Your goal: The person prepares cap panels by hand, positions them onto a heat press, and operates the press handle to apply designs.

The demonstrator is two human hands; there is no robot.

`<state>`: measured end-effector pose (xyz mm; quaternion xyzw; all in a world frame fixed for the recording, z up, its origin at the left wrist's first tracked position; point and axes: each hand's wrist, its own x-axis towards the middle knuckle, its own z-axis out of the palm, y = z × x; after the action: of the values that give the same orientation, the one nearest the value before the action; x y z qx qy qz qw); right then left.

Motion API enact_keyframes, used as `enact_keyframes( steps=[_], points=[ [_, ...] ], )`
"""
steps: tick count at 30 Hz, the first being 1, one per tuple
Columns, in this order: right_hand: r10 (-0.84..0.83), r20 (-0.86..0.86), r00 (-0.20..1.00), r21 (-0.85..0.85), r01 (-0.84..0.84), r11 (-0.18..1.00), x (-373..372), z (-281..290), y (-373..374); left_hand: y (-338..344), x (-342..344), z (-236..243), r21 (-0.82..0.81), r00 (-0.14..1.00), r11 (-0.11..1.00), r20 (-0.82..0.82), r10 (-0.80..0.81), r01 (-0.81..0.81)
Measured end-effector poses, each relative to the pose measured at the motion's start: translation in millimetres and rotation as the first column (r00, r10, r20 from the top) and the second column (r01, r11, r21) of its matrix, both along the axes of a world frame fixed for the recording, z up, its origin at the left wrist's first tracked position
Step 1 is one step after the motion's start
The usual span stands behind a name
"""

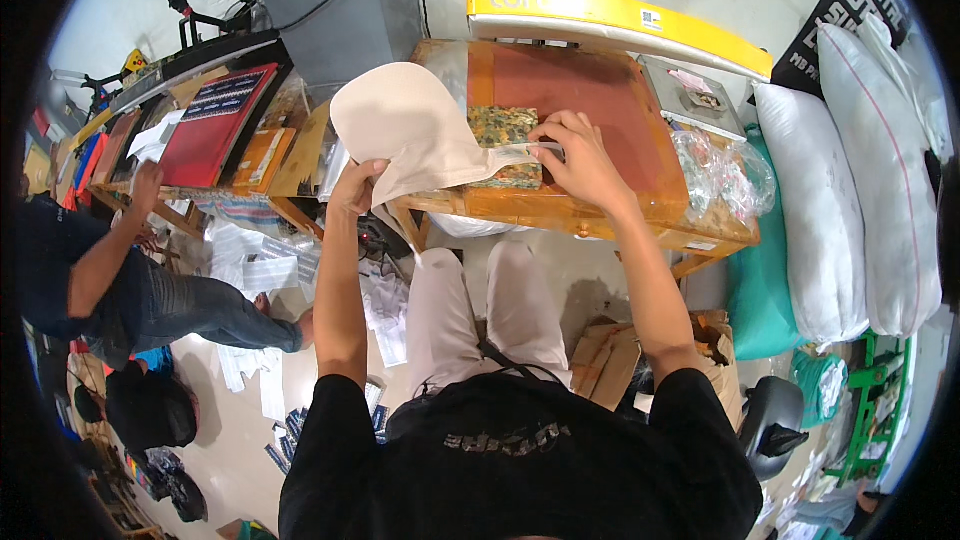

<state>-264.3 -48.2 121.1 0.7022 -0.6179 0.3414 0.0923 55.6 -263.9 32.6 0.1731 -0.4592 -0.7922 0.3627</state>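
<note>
A beige cap [405, 120] is stretched between my two hands over the front of the wooden table. My left hand [356, 186] pinches its lower left edge, thumb on top. At the other end my right hand [580, 158] grips the narrow strap [510, 154] between thumb and fingers. Under the strap a camouflage-patterned piece [505, 124] lies on the table, partly covered by the cap and strap.
The brown-topped table [570, 75] has a yellow-edged machine [620, 25] behind it. Clear plastic bags [725, 175] lie at its right corner, beside tall white sacks [815, 200]. A co-worker [110, 270] works at the left bench. Cardboard boxes [610, 360] stand near my right leg.
</note>
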Motion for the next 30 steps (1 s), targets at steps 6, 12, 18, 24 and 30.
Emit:
enact_keyframes(
  steps=[6, 12, 18, 24, 30],
  points=[
    [-0.015, 0.276, 0.961, 0.238, -0.054, 0.97, 19, 17, 1, -19, 5, 9, -0.071, 1.0, 0.997, 0.007, 0.007, -0.006],
    [-0.007, 0.271, 0.963, 0.232, -0.058, 0.971, 23, 12, -1, -33, 17, 13, -0.18, 0.99, 0.982, 0.134, -0.035, 0.059],
    [-0.022, 0.09, 0.996, 0.232, 0.001, 0.973, 27, 10, -1, -30, 18, 23, -0.195, 0.983, 0.976, 0.174, -0.058, 0.092],
    [-0.066, 0.064, 0.996, 0.259, 0.047, 0.965, 34, 12, -2, -34, 22, 26, -0.2, 0.968, 0.968, 0.228, -0.106, 0.153],
    [-0.103, 0.167, 0.981, 0.281, 0.053, 0.958, 34, 12, -3, -23, 17, 38, -0.228, 0.974, 0.966, 0.213, -0.075, 0.124]
  ],
)
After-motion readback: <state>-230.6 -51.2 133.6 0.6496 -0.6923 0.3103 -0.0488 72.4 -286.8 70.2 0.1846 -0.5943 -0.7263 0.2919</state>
